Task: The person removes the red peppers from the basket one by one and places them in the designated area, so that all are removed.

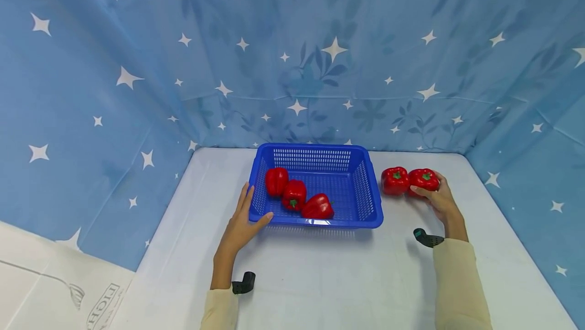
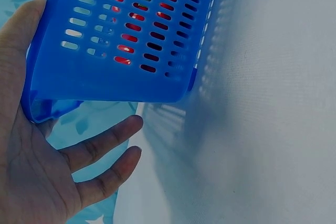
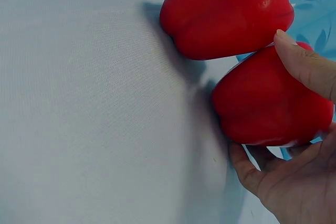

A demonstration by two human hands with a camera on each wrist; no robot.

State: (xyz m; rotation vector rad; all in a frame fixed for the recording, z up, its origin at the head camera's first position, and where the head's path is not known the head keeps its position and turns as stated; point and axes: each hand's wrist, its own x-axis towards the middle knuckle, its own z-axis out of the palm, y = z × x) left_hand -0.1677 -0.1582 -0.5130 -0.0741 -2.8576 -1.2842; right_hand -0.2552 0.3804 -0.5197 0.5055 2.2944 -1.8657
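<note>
**Pepper in your right hand, basket off to its left**

Held red pepper (image 1: 423,179): on the white table (image 1: 320,279), stem up, no clear long axis. Your right hand (image 1: 442,200), the nearer one, curls thumb and fingers round it from its right. Second pepper (image 1: 395,182) sits just beside, between it and the blue basket (image 1: 376,216). Three peppers (image 1: 294,194) inside. Your left hand (image 1: 239,226) straddles the basket's near-left corner, fingers spread, thumb on the rim.

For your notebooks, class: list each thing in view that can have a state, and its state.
Blue basket: right way up, partly filled.
Three basket peppers: lying inside.
Pepper beside basket: stem up, ungripped.
Outermost pepper: gripped, stem up.
Left hand: touching the basket.
Right hand: gripping the outermost pepper.
Starry cloth: hung up.
</note>
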